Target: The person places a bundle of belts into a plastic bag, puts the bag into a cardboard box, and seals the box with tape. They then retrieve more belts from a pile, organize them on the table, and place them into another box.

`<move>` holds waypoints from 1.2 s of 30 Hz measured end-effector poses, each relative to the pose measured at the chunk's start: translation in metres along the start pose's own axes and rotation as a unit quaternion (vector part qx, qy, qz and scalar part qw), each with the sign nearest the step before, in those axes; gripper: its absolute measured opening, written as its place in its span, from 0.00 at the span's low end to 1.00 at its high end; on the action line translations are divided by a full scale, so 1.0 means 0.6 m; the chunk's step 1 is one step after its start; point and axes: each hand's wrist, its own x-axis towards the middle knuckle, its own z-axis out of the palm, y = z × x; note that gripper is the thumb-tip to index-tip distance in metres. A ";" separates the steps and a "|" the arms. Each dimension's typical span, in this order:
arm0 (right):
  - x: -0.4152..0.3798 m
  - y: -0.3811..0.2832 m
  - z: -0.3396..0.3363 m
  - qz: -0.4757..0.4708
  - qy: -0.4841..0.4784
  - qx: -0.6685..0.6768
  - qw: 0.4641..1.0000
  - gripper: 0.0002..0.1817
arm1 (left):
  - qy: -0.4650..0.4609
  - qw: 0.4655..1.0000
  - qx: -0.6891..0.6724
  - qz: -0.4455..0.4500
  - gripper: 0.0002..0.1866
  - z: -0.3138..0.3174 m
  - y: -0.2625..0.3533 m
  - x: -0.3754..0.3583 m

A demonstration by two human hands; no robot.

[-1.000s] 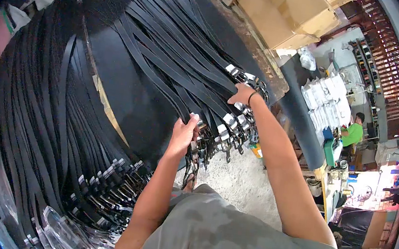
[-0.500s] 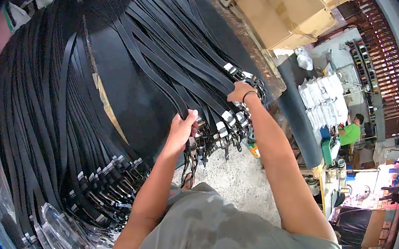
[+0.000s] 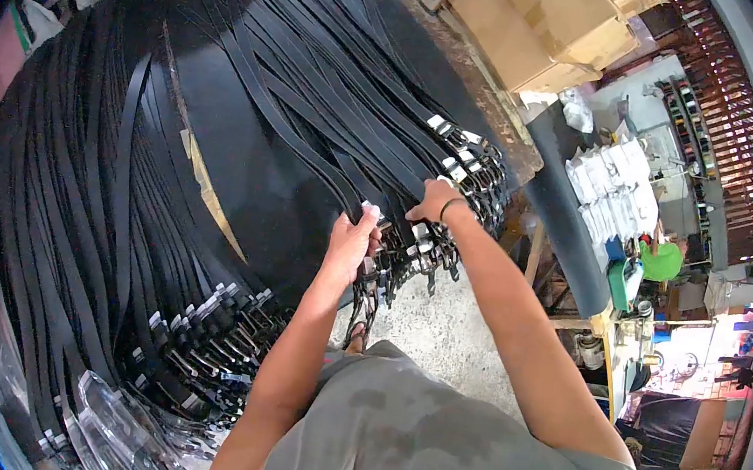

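Many long black belts [image 3: 289,102] with metal buckles lie across a dark table, their buckle ends hanging at its near edge. My left hand [image 3: 353,243] is closed round several belts near their buckles. Further right, my right hand [image 3: 437,201] rests on the belts close to the buckles [image 3: 465,163], its fingers partly spread and nothing clearly gripped. A second spread of belts [image 3: 101,182] lies at the left, with its buckles [image 3: 205,327] near the table edge.
Cardboard boxes [image 3: 533,29] stand beyond the table. At the right are a dark roll [image 3: 567,211], white packets [image 3: 612,189] and a person in green [image 3: 662,261]. Clear plastic bags [image 3: 123,420] lie at the lower left. A tan strip [image 3: 207,195] marks the table surface.
My right hand has moved left and slightly down along the belts, uncovering more buckles. My left hand has shifted slightly right, still holding belts. The person in green has bent lower.
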 end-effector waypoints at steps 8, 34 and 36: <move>-0.018 0.005 -0.105 -0.055 0.062 0.062 0.995 0.34 | 0.011 0.998 0.062 0.003 0.23 0.003 0.000 0.004; -0.586 0.074 -0.168 -0.013 0.322 0.238 0.916 0.23 | -0.329 0.572 0.491 0.569 0.33 0.193 0.165 -0.115; -0.700 0.124 -0.124 -0.038 0.356 0.214 0.909 0.24 | -0.359 0.533 0.486 0.592 0.30 0.191 0.141 -0.152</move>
